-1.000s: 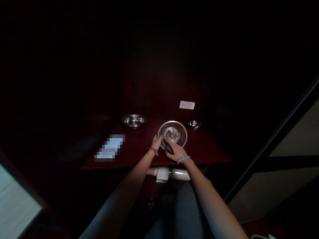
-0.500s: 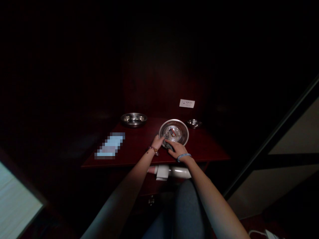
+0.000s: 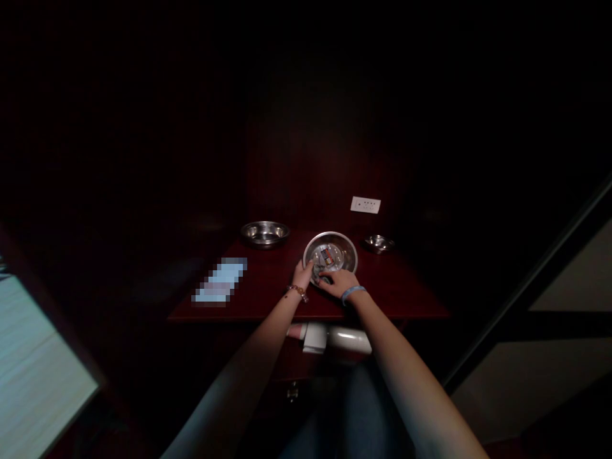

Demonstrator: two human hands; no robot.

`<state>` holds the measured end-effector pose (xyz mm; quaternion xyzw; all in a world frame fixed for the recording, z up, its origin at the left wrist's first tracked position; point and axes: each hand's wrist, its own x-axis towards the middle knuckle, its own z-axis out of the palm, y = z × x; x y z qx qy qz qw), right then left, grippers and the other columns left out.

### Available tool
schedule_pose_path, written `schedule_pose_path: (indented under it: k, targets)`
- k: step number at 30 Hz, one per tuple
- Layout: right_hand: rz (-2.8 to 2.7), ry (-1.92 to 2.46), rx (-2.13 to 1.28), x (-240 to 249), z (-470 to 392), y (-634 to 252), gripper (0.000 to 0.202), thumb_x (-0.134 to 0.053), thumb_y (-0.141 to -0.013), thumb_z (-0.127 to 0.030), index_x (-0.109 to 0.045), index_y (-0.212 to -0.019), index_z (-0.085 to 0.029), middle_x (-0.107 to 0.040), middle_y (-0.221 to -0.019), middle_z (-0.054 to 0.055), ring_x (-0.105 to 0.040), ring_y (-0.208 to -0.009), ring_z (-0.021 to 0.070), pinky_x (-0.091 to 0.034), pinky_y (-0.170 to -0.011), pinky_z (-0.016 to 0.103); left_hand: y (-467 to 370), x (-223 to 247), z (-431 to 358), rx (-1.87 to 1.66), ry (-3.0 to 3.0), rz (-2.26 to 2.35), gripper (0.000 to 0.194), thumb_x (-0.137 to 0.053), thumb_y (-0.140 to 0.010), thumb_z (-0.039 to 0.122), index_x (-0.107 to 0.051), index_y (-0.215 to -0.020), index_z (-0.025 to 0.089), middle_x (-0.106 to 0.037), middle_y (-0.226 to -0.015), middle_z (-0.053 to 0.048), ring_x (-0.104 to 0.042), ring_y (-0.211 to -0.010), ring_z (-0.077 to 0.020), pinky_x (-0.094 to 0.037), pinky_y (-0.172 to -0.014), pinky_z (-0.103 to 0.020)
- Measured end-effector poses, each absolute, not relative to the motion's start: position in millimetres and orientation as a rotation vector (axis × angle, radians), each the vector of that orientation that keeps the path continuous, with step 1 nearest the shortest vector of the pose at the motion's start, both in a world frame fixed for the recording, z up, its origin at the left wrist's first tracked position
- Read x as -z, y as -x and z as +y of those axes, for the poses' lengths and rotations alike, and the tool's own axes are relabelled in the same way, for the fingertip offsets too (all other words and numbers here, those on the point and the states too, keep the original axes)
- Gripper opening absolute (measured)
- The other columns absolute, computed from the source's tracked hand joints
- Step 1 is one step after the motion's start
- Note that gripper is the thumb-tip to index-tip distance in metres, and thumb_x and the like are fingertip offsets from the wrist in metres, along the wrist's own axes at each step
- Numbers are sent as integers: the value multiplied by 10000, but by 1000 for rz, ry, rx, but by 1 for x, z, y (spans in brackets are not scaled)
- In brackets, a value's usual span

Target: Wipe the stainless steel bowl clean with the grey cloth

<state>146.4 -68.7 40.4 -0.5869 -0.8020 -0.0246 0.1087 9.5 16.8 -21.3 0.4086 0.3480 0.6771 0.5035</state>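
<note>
A shiny metal basin leans towards me over the dark red table, its inside showing and a printed label on its bottom. My left hand grips the basin's near left rim, thumb on the inner side. Bent over the near wall, my right hand pinches a crumpled grey cloth against the inside of the basin. The cloth lies between the two hands and is partly covered by the right fingers.
Another metal basin stands at the back left of the table, a small metal bowl at the back right. A blurred-out pale rectangle lies at the left. White cylinder below the table edge; wall socket behind.
My right hand and the cloth have shifted a little up along the basin's inner wall. The basin has turned slightly, with its label at a new angle. The whole view has drifted slightly.
</note>
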Motion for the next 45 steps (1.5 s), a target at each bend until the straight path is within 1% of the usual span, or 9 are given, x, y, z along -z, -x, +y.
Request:
schedule_pose_path:
  k: [5, 13, 17, 21, 27, 30, 33, 38, 45]
  targets:
    - [-2305, 1763, 58, -41, -62, -143, 431, -474, -916, -549, -664, -1236, -332, -732, -1107, 49, -671, -1061, 264, -484, -937, 362, -8, 25, 19, -1594, -881, 850, 240, -744, -671, 250, -692, -882, 148, -736, -882, -75, -685, -882, -222, -492, -922, -382]
    - [-2311, 1361, -40, -1, -71, -164, 603, -600, -864, -334, -444, -1440, -247, -578, -1381, 68, -552, -1250, 223, -436, -1050, 360, -9, 15, 8, -1560, -1044, 837, 345, -768, -630, 135, -691, -966, 147, -736, -1027, -98, -658, -1039, -247, -448, -1016, -388]
    - [-2253, 1371, -83, 3, -66, -164, 587, -626, -846, -321, -479, -1410, -245, -598, -1349, 81, -572, -1221, 231, -452, -1032, 379, -7, 15, 6, -1496, -1095, 896, 308, -772, -657, 203, -698, -949, 138, -738, -1001, -109, -669, -996, -262, -462, -987, -414]
    - [-2230, 1321, -81, 5, -64, -163, 614, -623, -842, -300, -454, -1427, -221, -591, -1356, 96, -576, -1216, 227, -451, -1034, 378, -4, 11, 0, -1397, -1092, 803, 395, -793, -675, 323, -696, -1024, 167, -743, -1005, -88, -678, -962, -225, -490, -933, -360]
    - [-2320, 1202, 72, -4, -68, -155, 655, -593, -823, -216, -410, -1452, -195, -501, -1459, 91, -460, -1336, 223, -334, -1134, 418, -2, -3, -15, -1354, -894, 711, 480, -734, -754, 471, -643, -1139, 200, -735, -992, -74, -688, -820, -172, -541, -715, -282]
    - [-2303, 1240, 170, -14, -74, -153, 653, -572, -827, -205, -401, -1457, -228, -491, -1472, 63, -429, -1355, 226, -252, -1167, 468, -4, -9, -19, -1422, -858, 626, 462, -723, -774, 462, -632, -1138, 193, -730, -991, -77, -689, -838, -169, -549, -729, -273]
    - [-2240, 1239, 308, -26, -81, -157, 572, -584, -825, -226, -494, -1389, -261, -520, -1448, 20, -346, -1400, 238, -152, -1195, 480, -6, -12, -21, -1488, -824, 569, 436, -690, -806, 463, -620, -1137, 187, -726, -1017, -84, -687, -911, -181, -558, -794, -301]
    - [-1929, 1449, 457, -35, -87, -168, 421, -543, -855, -203, -604, -1268, -254, -553, -1411, 18, -294, -1404, 283, -94, -1189, 521, -8, -11, -24, -1468, -831, 547, 357, -720, -786, 334, -626, -1077, 149, -729, -1012, -99, -685, -941, -201, -553, -871, -394]
    - [-1887, 1640, 418, -25, -81, -152, 639, -490, -879, -197, -340, -1495, -115, -341, -1560, 121, -239, -1439, 298, -113, -1189, 516, -10, -4, -20, -1421, -803, 531, 316, -720, -691, 146, -624, -992, 139, -738, -905, -61, -697, -882, -190, -536, -897, -426]
